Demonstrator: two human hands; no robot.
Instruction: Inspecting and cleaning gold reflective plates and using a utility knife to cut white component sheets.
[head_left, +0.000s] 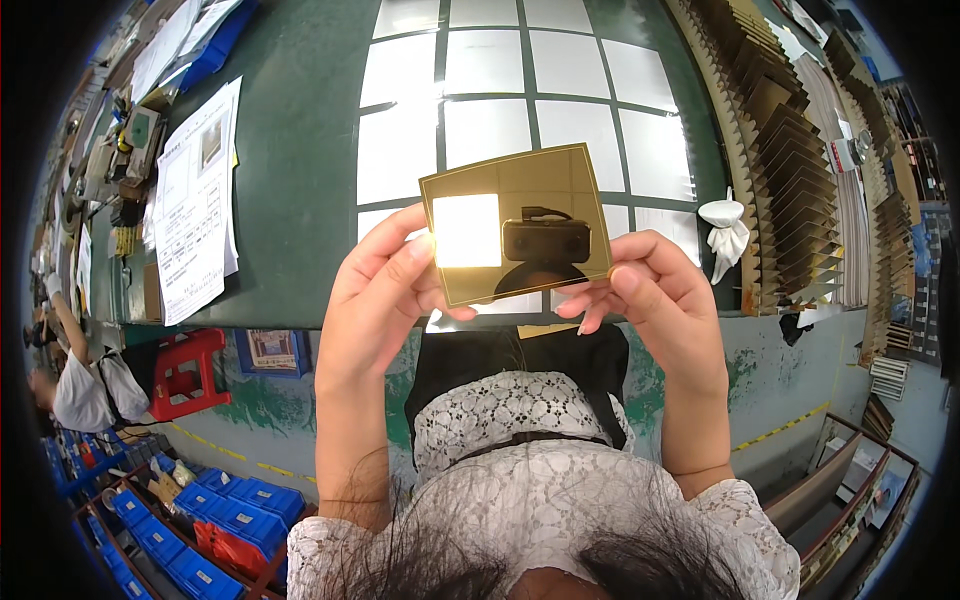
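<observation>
One gold mirror plate (515,225) raised over near edge of bench (290,200); left hand (375,280) pinching left edge, right hand (665,295) pinching lower right corner. Slotted rack (732,160) at right: row of upright brown sheets (790,150). Blue bins (240,515) at lower left: contents mostly indistinct; outermost bins cut off at view edge. Plate hides part of white panel grid (485,62).

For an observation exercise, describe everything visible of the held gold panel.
The gold panel is thin, roughly rectangular and mirror-shiny, perhaps glass or metal, with a bright line inside its edge. It reflects a white patch and a camera. It is held tilted near the edge of the green table, left side in the left grip, lower right corner in the right grip.
</observation>
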